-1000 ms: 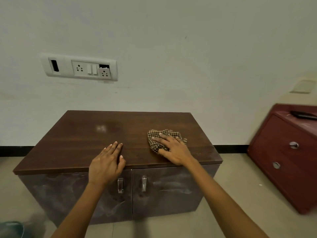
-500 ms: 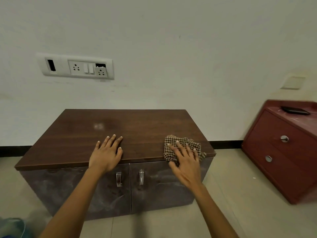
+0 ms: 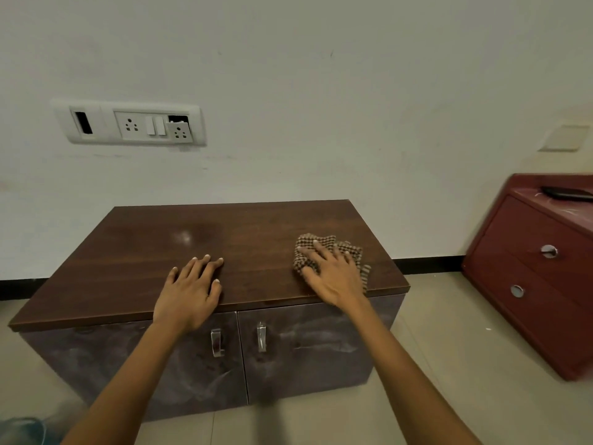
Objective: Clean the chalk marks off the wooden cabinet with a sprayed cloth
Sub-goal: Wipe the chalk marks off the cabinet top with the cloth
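The cabinet (image 3: pixel 256 226) top is mid-wipe, and pale smears show on its doors (image 3: pixel 321 342). The right hand (image 3: pixel 333 277) presses the cloth (image 3: pixel 348 248) flat-fingered near the right front corner. The left hand (image 3: pixel 189 290) rests flat and spread, bracing. The next move probably calls for firm sweeps, then the doors.

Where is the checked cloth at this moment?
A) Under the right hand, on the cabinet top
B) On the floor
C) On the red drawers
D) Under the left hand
A: the right hand lies with spread fingers on the cloth at the right end of the cabinet top, while the left hand rests on bare wood.
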